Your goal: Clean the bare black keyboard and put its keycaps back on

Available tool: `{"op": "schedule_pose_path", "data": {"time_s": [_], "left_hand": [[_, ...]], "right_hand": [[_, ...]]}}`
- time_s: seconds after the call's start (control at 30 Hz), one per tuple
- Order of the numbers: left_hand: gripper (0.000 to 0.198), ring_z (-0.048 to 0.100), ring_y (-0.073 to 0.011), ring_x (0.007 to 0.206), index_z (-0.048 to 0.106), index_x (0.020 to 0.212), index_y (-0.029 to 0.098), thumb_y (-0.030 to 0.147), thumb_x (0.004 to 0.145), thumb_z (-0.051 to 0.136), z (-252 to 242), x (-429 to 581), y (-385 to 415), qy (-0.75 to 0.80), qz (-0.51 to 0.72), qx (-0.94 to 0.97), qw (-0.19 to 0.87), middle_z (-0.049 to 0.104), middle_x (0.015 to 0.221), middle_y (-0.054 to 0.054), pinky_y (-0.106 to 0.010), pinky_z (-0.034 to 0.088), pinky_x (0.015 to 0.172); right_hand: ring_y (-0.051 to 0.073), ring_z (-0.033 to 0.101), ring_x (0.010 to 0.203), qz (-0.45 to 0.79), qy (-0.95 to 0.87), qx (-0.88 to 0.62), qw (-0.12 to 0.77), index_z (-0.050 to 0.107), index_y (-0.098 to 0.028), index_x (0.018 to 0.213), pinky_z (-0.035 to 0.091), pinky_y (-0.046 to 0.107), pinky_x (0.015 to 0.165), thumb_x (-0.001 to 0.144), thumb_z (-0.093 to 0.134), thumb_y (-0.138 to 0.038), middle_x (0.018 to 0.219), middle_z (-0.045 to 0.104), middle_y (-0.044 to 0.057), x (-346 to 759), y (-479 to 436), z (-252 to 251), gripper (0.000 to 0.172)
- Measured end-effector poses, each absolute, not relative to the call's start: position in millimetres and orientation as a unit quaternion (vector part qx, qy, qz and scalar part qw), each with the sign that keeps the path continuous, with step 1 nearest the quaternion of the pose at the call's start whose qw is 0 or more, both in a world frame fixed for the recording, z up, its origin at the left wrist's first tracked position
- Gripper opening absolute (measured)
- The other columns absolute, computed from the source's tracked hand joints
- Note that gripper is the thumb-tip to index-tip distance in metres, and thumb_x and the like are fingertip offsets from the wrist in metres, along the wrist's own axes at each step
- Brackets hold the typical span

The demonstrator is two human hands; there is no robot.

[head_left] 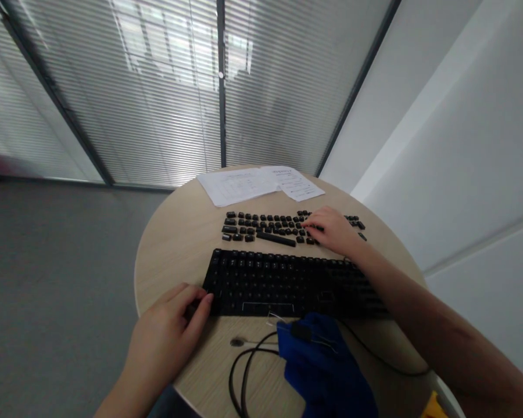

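A black keyboard (265, 284) with most of its keycaps off lies across the round table; its top row still carries caps. My left hand (174, 319) grips the keyboard's left edge between thumb and curled fingers. Behind the keyboard, loose black keycaps (268, 219) are laid out in rows, with the long space bar (276, 238) in front. My right hand (329, 228) reaches over the right part of these rows. Its fingertips pinch at a keycap (305, 224), which they partly cover. My right forearm hides the keyboard's right side.
A blue cloth (320, 366) lies at the table's front, with a wire keycap puller (301, 331) on it. Beside it are a looped black cable (245, 371) and a thin tool with a dark round end (237, 342). Printed papers (248, 184) lie at the back.
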State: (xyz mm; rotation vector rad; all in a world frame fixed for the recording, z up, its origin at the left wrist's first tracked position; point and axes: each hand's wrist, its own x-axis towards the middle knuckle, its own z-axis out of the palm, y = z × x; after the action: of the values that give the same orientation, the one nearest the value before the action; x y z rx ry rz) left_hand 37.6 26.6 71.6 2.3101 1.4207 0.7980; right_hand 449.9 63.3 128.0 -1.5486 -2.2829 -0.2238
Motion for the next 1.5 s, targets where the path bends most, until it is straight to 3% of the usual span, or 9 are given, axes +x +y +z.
{"op": "schedule_pose_path", "data": {"time_s": [0.23, 0.63, 0.87, 1.1, 1.27, 1.5], "left_hand": [[0.04, 0.065, -0.0177, 0.066, 0.066, 0.076, 0.026, 0.056, 0.095, 0.047, 68, 37, 28, 0.477, 0.294, 0.811, 0.166, 0.068, 0.073, 0.0, -0.028, 0.048, 0.061], [0.041, 0.065, -0.0158, 0.061, 0.067, 0.075, 0.027, 0.056, 0.096, 0.048, 69, 36, 29, 0.457, 0.303, 0.815, 0.186, 0.069, 0.071, 0.001, -0.026, 0.05, 0.057], [0.037, 0.066, -0.015, 0.062, 0.068, 0.077, 0.027, 0.053, 0.097, 0.05, 66, 35, 28, 0.448, 0.317, 0.819, 0.167, 0.068, 0.071, 0.002, -0.027, 0.05, 0.057], [0.034, 0.066, -0.0152, 0.066, 0.067, 0.08, 0.026, 0.051, 0.097, 0.05, 68, 35, 27, 0.452, 0.315, 0.822, 0.144, 0.069, 0.073, 0.002, -0.027, 0.05, 0.059], [0.035, 0.066, -0.014, 0.063, 0.067, 0.079, 0.027, 0.052, 0.097, 0.05, 70, 35, 28, 0.455, 0.305, 0.826, 0.136, 0.068, 0.072, 0.003, -0.025, 0.049, 0.057], [0.03, 0.067, -0.0121, 0.063, 0.067, 0.082, 0.027, 0.049, 0.097, 0.053, 74, 37, 29, 0.449, 0.314, 0.829, 0.115, 0.069, 0.073, 0.004, -0.022, 0.05, 0.057]], "right_hand": [[0.03, 0.073, 0.1, -0.054, -0.752, -0.646, 0.12, 0.085, -0.023, 0.09, 0.055, 0.046, 0.094, 0.085, 0.074, -0.018, 0.099, 0.081, 0.011, 500, 148, 126, 0.013], [0.025, 0.074, 0.091, 0.03, -0.755, -0.651, 0.078, 0.084, -0.026, 0.084, 0.058, 0.039, 0.087, 0.077, 0.078, -0.015, 0.092, 0.081, 0.004, 510, 179, 113, 0.015], [0.024, 0.072, 0.085, -0.004, -0.732, -0.667, 0.143, 0.084, -0.023, 0.095, 0.055, 0.04, 0.083, 0.084, 0.072, -0.02, 0.09, 0.079, 0.006, 494, 168, 134, 0.017], [0.024, 0.074, 0.095, -0.04, -0.796, -0.529, 0.291, 0.08, -0.027, 0.098, 0.057, 0.042, 0.09, 0.093, 0.072, -0.029, 0.101, 0.08, 0.004, 444, 39, 150, 0.01], [0.02, 0.074, 0.091, -0.013, -0.809, -0.514, 0.285, 0.077, -0.026, 0.099, 0.059, 0.039, 0.087, 0.094, 0.072, -0.019, 0.098, 0.081, 0.001, 413, -28, 120, 0.01], [0.02, 0.075, 0.089, 0.013, -0.795, -0.518, 0.317, 0.077, -0.023, 0.098, 0.06, 0.036, 0.085, 0.092, 0.073, -0.016, 0.098, 0.081, 0.002, 408, -23, 97, 0.01]]}}
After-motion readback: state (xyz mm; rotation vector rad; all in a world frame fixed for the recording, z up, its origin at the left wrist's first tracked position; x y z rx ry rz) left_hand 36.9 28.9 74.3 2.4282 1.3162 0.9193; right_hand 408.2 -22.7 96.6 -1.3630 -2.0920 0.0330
